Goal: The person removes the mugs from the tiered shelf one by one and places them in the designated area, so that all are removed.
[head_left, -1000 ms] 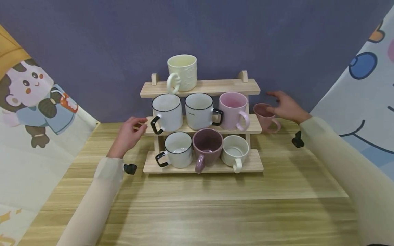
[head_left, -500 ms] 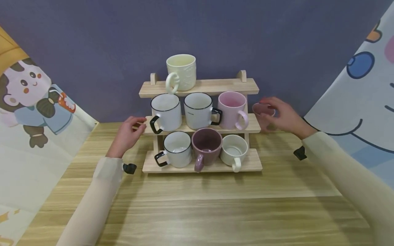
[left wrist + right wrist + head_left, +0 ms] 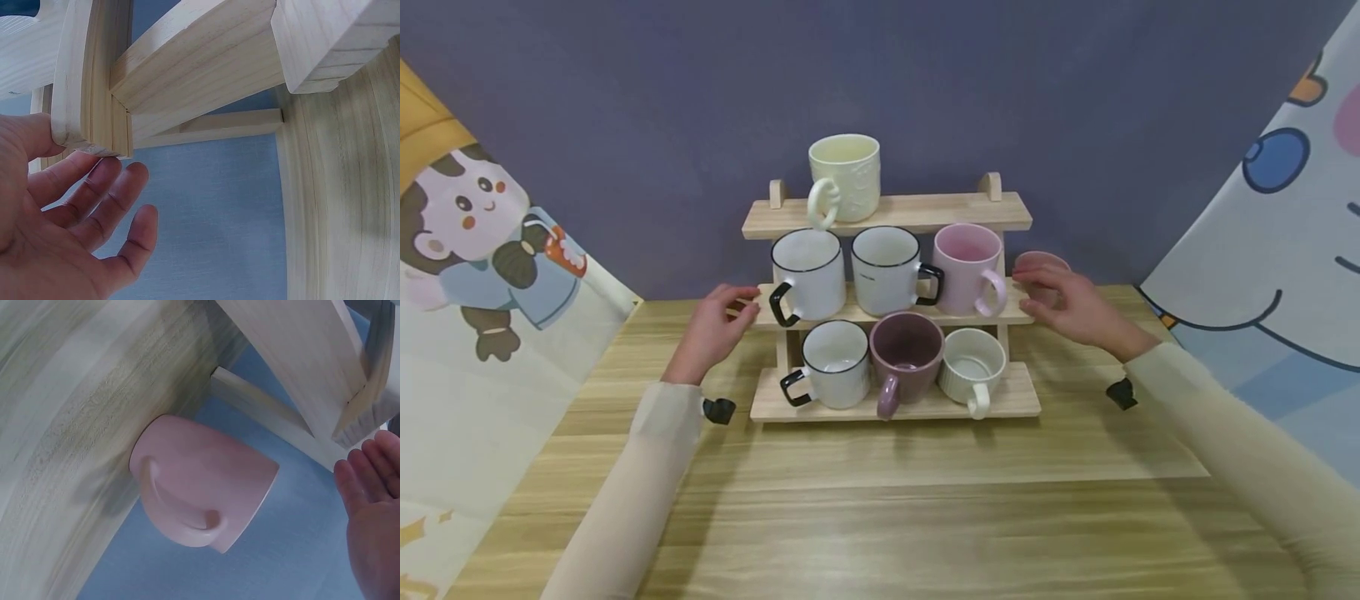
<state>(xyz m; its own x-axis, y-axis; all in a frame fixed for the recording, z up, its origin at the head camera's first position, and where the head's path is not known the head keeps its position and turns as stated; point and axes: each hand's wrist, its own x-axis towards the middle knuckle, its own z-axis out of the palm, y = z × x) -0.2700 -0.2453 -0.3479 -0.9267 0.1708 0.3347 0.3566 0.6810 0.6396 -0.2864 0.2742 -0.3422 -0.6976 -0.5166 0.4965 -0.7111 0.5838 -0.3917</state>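
A three-tier wooden rack (image 3: 940, 213) stands on the table, bearing several mugs. My left hand (image 3: 711, 332) holds the left end of its middle shelf; in the left wrist view, thumb and bent fingers lie on either side of the plank end (image 3: 94, 94). At the right end of that shelf is my right hand (image 3: 1081, 315), its fingers fairly straight in the right wrist view and their tips close to the plank end (image 3: 369, 403). Whether they touch it, I cannot tell. Behind that hand a dusty-pink mug (image 3: 194, 478) stands on the table, partly hidden in the head view.
A cream mug (image 3: 857, 183) sits on the top shelf. Two white mugs and a pink mug (image 3: 967, 271) fill the middle one. Below are a white mug (image 3: 838, 375), a purple mug (image 3: 906, 358) and a ribbed pale mug (image 3: 972, 371). A dark backdrop (image 3: 700, 108) rises behind.
My right hand has moved off the dusty-pink mug, forward of it and left to the end of the middle shelf. My left hand has stayed at the shelf's left end.
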